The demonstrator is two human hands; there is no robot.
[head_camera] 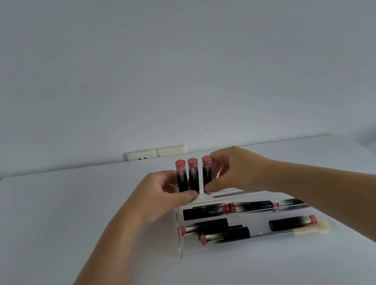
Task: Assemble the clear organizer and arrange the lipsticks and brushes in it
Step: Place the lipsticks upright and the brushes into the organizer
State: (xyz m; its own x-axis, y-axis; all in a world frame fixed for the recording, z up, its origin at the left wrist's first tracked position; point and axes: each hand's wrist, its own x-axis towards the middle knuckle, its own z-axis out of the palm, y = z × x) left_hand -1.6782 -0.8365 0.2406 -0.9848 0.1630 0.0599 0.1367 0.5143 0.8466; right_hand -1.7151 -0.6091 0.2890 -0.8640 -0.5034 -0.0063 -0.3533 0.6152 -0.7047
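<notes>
Head | left hand point(166, 194), right hand point(231, 172) grip upright lipsticks point(194, 175) | organizer point(182, 243)

Three black lipsticks with pink-red caps point(194, 175) stand upright side by side at frame centre, in the back row of the clear organizer point(181, 244); several more lipsticks point(204, 211) lie flat in its nearer tiers, lower centre; a pale brush point(311, 229) lies along its front edge, lower right.
</notes>
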